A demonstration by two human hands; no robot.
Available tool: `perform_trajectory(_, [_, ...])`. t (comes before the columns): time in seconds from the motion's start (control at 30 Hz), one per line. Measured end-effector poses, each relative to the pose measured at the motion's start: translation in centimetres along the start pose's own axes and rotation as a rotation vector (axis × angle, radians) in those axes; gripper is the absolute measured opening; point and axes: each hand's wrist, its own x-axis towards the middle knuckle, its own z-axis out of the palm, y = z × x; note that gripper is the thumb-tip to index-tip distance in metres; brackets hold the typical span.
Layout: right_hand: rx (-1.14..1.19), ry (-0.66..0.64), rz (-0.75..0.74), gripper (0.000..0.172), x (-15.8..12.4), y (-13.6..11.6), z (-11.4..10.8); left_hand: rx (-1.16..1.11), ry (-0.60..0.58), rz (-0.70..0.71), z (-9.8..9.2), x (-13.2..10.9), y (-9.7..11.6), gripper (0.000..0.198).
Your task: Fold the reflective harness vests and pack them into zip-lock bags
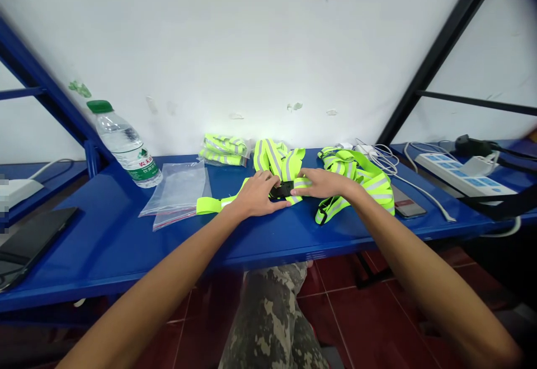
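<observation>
A neon yellow reflective strap harness [272, 156] with silver stripes lies on the blue table, a black buckle [285, 189] at its near side. My left hand [258, 193] is closed at the buckle's left side, its thumb stretched along the near edge. From the right, my right hand [321, 183] pinches the strap beside the buckle. One strap end [208, 206] sticks out to the left of my left hand. A heap of similar straps [373, 181] lies under and beyond my right forearm. At the wall sits a folded harness in a clear bag [224, 150].
Clear zip bags [178, 190] lie flat on the left, beside a water bottle [126, 145] with a green cap. On the right are a phone [406, 204], white cables [384, 159] and a power strip [464, 176]. A dark tablet [33, 243] rests far left.
</observation>
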Motion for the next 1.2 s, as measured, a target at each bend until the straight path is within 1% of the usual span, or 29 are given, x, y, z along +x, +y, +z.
perform_trajectory(0.07, [-0.019, -0.029, -0.018, 0.066, 0.5, 0.5, 0.6, -0.012, 0.031, 0.003, 0.1, -0.2, 0.0, 0.048])
perform_trajectory(0.13, [0.002, -0.028, -0.028, 0.061, 0.8, 1.0, 0.8, -0.031, 0.082, -0.004, 0.1, -0.3, 0.2, 0.050])
perform_trajectory(0.23, [0.107, -0.024, -0.080, 0.053, 1.1, 1.3, 0.4, -0.073, 0.135, -0.031, 0.3, -0.4, 0.3, 0.069])
perform_trajectory(0.27, [0.146, -0.041, -0.097, 0.050, 1.2, 1.2, 0.3, -0.090, 0.131, -0.039, 0.4, -0.4, 0.4, 0.074])
perform_trajectory(0.33, [0.215, -0.055, -0.080, 0.047, 1.7, 1.0, 0.0, -0.121, 0.104, -0.049, 0.4, -0.4, 0.5, 0.076])
perform_trajectory(0.4, [0.258, 0.013, -0.041, 0.048, 2.4, 0.7, -0.1, -0.135, 0.091, -0.062, 0.4, -0.4, 0.6, 0.074])
perform_trajectory(0.5, [0.273, 0.133, -0.058, 0.048, 3.5, 0.3, -0.3, -0.137, 0.094, -0.065, 0.2, -0.5, 0.7, 0.071])
perform_trajectory(0.57, [0.295, 0.172, -0.066, 0.048, 4.0, 0.0, -0.8, -0.130, 0.116, -0.049, 0.1, -0.7, 0.8, 0.067])
perform_trajectory(0.7, [0.399, 0.276, 0.013, 0.041, 4.4, -0.4, -1.8, -0.134, 0.197, -0.040, -0.1, -1.3, 0.7, 0.054])
perform_trajectory(0.77, [0.489, 0.311, 0.036, 0.038, 4.5, -0.5, -2.0, -0.151, 0.249, -0.046, -0.2, -1.5, 0.7, 0.051])
perform_trajectory(0.83, [0.631, 0.345, 0.056, 0.034, 4.6, -0.6, -1.9, -0.159, 0.307, -0.037, -0.3, -1.6, 0.9, 0.052])
perform_trajectory(0.9, [0.778, 0.378, 0.085, 0.031, 4.7, -0.8, -1.7, -0.152, 0.340, -0.028, -0.4, -1.7, 1.1, 0.053])
perform_trajectory(1.03, [0.962, 0.469, 0.138, 0.030, 4.7, -1.1, -2.3, -0.143, 0.307, -0.007, -0.4, -1.9, 1.8, 0.059])
perform_trajectory(1.1, [0.999, 0.574, 0.161, 0.027, 4.9, -0.9, -3.0, -0.148, 0.276, 0.018, -0.4, -2.0, 2.2, 0.058])
perform_trajectory(1.2, [1.006, 0.759, 0.200, 0.025, 5.5, -0.2, -4.5, -0.141, 0.240, 0.056, -0.4, -2.0, 2.7, 0.048])
